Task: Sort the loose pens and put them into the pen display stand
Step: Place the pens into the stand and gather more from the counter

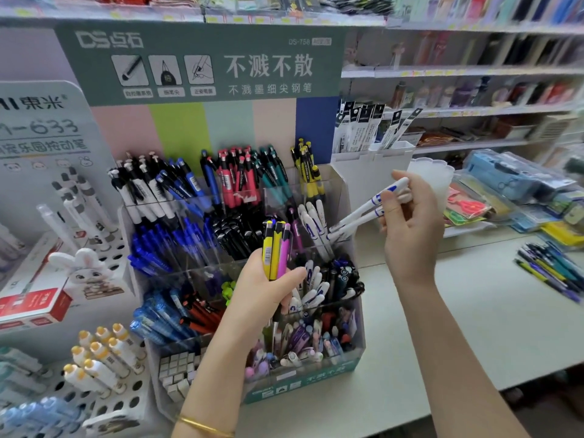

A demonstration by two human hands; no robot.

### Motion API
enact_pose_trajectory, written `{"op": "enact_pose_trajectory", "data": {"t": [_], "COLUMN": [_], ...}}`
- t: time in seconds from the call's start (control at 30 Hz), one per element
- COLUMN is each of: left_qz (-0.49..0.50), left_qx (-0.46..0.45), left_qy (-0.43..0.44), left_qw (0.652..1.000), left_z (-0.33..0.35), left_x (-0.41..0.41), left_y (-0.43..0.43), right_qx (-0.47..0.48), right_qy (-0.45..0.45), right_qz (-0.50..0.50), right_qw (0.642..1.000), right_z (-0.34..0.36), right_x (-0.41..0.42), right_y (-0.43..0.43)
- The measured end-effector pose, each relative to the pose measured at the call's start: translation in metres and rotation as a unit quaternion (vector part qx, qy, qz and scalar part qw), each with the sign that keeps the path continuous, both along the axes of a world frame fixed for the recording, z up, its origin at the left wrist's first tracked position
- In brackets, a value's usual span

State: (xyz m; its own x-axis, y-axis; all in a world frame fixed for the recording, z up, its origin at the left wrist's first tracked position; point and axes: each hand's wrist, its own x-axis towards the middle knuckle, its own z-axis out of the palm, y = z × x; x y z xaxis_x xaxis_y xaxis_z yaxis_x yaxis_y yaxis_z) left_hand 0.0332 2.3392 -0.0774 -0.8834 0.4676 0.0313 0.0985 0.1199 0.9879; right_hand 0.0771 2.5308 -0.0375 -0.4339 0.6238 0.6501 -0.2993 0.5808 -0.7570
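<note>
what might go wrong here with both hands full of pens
The right hand pinches white pens near their ends; one may slip and drop into the wrong row. The left hand grips yellow and pink pens right over the packed stand, so it may knock pens askew.

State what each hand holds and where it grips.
Left hand grips yellow and pink pens by their lower ends; right hand holds white pens near their upper ends.
</note>
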Motion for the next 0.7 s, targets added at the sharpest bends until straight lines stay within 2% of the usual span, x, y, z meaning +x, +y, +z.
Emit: {"op": "enact_pose_trajectory", "data": {"t": [0.13, 0.33, 0.43, 0.53, 0.63, 0.7], "left_qz": [-0.008, -0.037, -0.076, -0.112, -0.14, -0.156], "left_qx": [0.007, 0.012, 0.05, 0.134, 0.181, 0.202], "left_qy": [-0.016, -0.036, -0.066, -0.129, -0.16, -0.166], "left_qw": [1.0, 0.999, 0.994, 0.976, 0.96, 0.953], "left_z": [0.001, 0.001, 0.004, 0.009, 0.011, 0.01], "left_x": [-0.001, 0.0, 0.002, 0.006, 0.006, 0.005], "left_y": [0.002, 0.001, -0.001, -0.004, -0.006, -0.008], "right_qx": [0.15, 0.293, 0.325, 0.348, 0.392, 0.375], "right_qy": [-0.038, -0.124, -0.144, -0.157, -0.173, -0.167], "right_qz": [-0.048, -0.082, -0.088, -0.103, -0.121, -0.111], "right_qw": [0.987, 0.944, 0.931, 0.918, 0.895, 0.905], "right_z": [-0.009, -0.019, -0.026, -0.03, -0.033, -0.031], "right_x": [-0.011, -0.029, -0.037, -0.039, -0.038, -0.035], "right_y": [-0.007, -0.013, -0.012, -0.011, -0.011, -0.013]}}
